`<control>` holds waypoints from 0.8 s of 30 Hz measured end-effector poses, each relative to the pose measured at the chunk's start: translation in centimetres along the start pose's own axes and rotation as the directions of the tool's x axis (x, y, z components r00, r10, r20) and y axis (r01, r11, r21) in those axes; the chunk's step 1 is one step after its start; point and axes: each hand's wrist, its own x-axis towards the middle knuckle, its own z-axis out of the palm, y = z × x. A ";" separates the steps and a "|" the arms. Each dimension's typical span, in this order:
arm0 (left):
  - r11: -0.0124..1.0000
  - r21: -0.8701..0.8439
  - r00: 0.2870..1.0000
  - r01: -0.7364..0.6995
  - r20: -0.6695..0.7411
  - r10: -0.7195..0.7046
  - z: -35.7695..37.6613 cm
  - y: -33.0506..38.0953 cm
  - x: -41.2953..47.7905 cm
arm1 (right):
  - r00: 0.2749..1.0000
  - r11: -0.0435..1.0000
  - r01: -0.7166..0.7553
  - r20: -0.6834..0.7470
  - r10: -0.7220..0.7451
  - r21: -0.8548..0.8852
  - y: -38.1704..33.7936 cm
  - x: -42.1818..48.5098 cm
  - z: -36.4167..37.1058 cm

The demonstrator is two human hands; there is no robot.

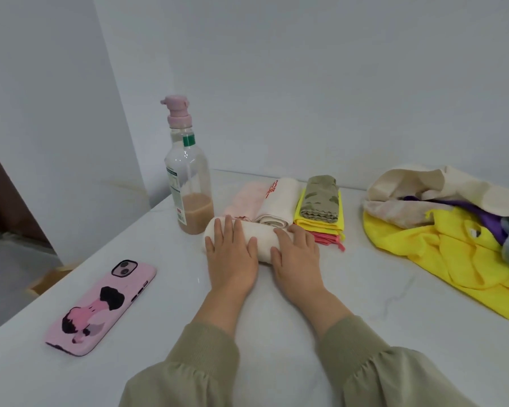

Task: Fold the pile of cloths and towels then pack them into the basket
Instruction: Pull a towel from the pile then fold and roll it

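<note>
A cream towel [262,239] lies rolled up on the white table [365,289]. My left hand [231,254] presses flat on its left part with straight fingers. My right hand [299,257] rests flat on its right part. Just behind it lie a folded pink cloth [244,201] and a cream rolled towel with red lettering [279,201]. To their right a camouflage-patterned cloth [321,198] sits on a folded yellow cloth [321,223] and a pink-red one [329,239]. An unfolded pile with a yellow cloth [453,254], a cream cloth [441,183] and a purple one is at the right. No basket is in view.
A clear bottle with a pink pump top [188,177], holding some brown liquid, stands left of the towels. A phone in a pink case [103,306] lies face down at the table's left edge. White walls close the back.
</note>
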 end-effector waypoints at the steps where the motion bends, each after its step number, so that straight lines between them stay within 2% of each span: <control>1: 1.000 -0.002 1.000 0.002 0.006 -0.002 0.1 -0.1 0.4 | 1.000 1.000 0.004 -0.004 -0.004 -0.012 0.0 0.4 0.2; 7: 0.999 -0.024 0.997 -0.035 0.072 0.036 0.4 -1.0 2.2 | 1.000 0.997 0.022 -0.002 -0.022 -0.074 0.3 1.9 1.4; 11: 0.993 -0.082 0.991 -0.087 0.090 0.095 0.4 -1.9 3.1 | 0.995 0.993 0.059 0.087 -0.050 -0.100 0.3 1.8 2.0; 13: 0.987 -0.113 0.993 -0.110 0.039 0.115 0.2 -2.0 3.2 | 0.994 0.995 0.079 0.087 -0.074 -0.062 0.3 1.8 1.7; 18: 0.954 -0.193 0.974 -0.228 -0.051 0.222 -0.1 -0.9 1.9 | 0.996 0.988 0.037 -0.082 -0.024 0.152 0.9 0.8 -0.1; 20: 0.942 -0.177 0.959 -0.285 -0.049 0.281 -0.1 0.3 1.2 | 0.993 0.980 -0.005 -0.115 0.028 0.198 1.9 -0.1 -1.0; 24: 0.922 -0.106 0.928 -0.373 -0.032 0.371 0.2 2.9 -0.4 | 0.989 0.974 -0.092 -0.093 0.113 0.206 4.1 -2.1 -3.0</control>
